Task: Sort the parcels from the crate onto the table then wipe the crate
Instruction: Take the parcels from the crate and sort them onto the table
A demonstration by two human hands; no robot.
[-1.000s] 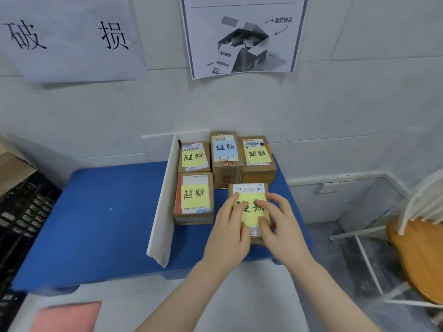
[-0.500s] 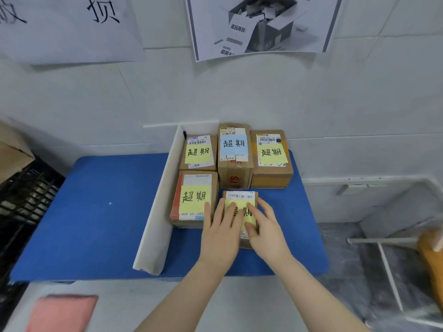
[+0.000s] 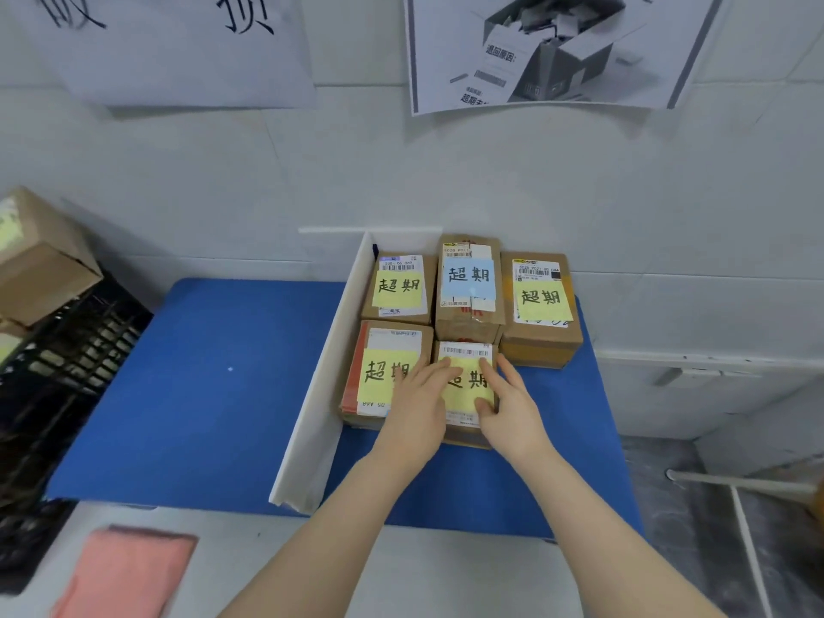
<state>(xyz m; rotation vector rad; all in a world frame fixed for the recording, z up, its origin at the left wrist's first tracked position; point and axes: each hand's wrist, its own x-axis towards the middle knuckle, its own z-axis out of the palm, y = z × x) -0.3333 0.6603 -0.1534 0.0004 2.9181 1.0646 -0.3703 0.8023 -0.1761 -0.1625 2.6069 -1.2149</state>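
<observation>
The blue worktop [image 3: 200, 394] stands against a tiled wall. At its left edge sits the black crate [image 3: 76, 363], with a cardboard box [image 3: 40, 260] in it. A white divider [image 3: 321, 394] runs front to back across the worktop. To the right of the divider, three parcels [image 3: 470, 283] stand in a row at the wall, and a front-left parcel [image 3: 379, 372] lies just before them. Touching it on the right is the front parcel [image 3: 466, 352]. A pink cloth [image 3: 125, 573] lies on the pale surface nearest the camera. The left hand [image 3: 419, 408] and right hand [image 3: 512, 412] lie flat on the front parcel's yellow note, fingers straight, gripping nothing.
</observation>
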